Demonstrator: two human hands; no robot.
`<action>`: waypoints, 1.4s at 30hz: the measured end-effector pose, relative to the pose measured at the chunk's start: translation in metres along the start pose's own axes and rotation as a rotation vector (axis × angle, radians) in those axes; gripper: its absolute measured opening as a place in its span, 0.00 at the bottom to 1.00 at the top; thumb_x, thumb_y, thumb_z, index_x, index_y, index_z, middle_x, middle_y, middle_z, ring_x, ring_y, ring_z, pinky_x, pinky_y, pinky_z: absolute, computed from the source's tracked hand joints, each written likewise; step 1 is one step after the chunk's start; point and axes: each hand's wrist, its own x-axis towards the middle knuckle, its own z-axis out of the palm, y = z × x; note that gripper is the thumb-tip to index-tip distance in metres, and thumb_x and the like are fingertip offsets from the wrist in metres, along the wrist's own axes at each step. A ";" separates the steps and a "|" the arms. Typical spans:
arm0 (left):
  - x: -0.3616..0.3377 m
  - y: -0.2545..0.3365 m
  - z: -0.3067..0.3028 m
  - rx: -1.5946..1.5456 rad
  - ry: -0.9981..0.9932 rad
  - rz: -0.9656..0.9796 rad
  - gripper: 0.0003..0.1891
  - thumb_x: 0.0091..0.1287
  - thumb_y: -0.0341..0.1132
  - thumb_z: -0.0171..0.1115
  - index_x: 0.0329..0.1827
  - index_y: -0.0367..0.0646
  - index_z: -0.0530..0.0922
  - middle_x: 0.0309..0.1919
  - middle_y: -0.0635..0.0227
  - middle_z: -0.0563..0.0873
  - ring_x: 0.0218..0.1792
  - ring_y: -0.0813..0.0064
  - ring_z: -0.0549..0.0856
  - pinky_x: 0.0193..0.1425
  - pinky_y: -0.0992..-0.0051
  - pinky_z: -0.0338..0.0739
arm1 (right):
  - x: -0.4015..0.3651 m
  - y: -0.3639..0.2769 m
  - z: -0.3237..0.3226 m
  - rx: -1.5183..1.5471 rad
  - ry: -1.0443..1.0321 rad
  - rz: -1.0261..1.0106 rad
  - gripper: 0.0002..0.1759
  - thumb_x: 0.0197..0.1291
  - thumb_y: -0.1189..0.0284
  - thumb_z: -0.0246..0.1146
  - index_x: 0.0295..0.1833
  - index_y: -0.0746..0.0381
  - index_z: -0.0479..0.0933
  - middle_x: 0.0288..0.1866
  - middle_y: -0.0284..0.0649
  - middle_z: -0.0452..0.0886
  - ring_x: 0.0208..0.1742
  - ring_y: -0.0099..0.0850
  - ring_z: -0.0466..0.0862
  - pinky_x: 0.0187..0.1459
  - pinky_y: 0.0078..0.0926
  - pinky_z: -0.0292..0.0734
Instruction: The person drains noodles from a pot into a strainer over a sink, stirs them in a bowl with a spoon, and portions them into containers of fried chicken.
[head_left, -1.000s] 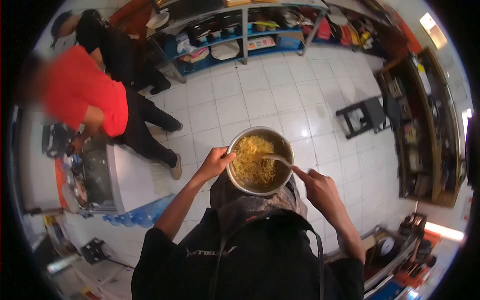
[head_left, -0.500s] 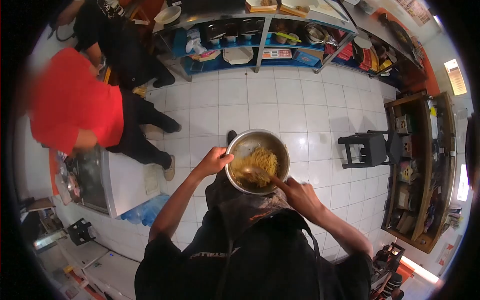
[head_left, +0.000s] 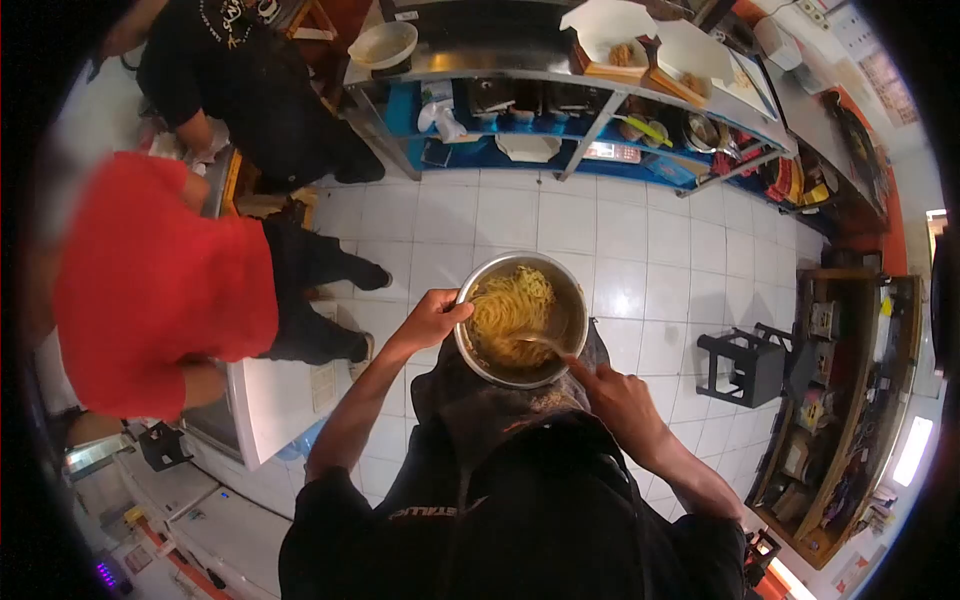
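A round metal bowl (head_left: 572, 310) is held in front of my body, tilted so that its inside shows. My left hand (head_left: 437, 318) grips its left rim, with the thumb over the edge. Yellow noodles (head_left: 508, 308) lie inside, mostly toward the left and far side. My right hand (head_left: 622, 408) is closed around the handle of a metal spoon (head_left: 540, 343) at the near right rim. The spoon's head is down among the noodles and partly hidden by them.
Ahead stands a metal worktable (head_left: 480, 45) with open paper containers (head_left: 612, 40) and a white bowl (head_left: 383, 45). A black stool (head_left: 745, 365) and wooden shelf unit (head_left: 840, 400) are at right. Two people, one in a red shirt (head_left: 165, 290), stand at left beside a white appliance (head_left: 285, 400).
My view has shifted, so the worktable shows lower and larger. The noodles have moved left and spread within the bowl as the spoon stirred. The person in red has leaned over.
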 end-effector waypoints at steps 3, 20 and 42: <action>0.027 0.026 -0.027 0.056 0.015 -0.013 0.16 0.71 0.41 0.57 0.32 0.36 0.77 0.20 0.80 0.71 0.22 0.87 0.67 0.25 0.76 0.63 | 0.059 0.016 -0.012 0.029 -0.026 -0.104 0.31 0.59 0.77 0.60 0.70 0.52 0.68 0.31 0.46 0.80 0.29 0.45 0.84 0.32 0.42 0.80; 0.238 0.091 -0.128 -0.118 0.387 -0.010 0.16 0.74 0.40 0.56 0.34 0.34 0.79 0.26 0.79 0.77 0.30 0.86 0.72 0.34 0.77 0.69 | 0.374 0.114 -0.134 -0.197 0.006 -0.419 0.35 0.55 0.80 0.59 0.71 0.52 0.66 0.37 0.46 0.76 0.27 0.41 0.83 0.24 0.38 0.80; 0.532 0.102 -0.344 -0.161 0.799 -0.001 0.17 0.72 0.45 0.58 0.33 0.38 0.74 0.23 0.71 0.77 0.19 0.79 0.75 0.22 0.74 0.72 | 0.771 0.207 -0.173 0.011 0.255 -0.355 0.29 0.63 0.73 0.55 0.71 0.46 0.67 0.33 0.53 0.80 0.30 0.55 0.82 0.30 0.52 0.78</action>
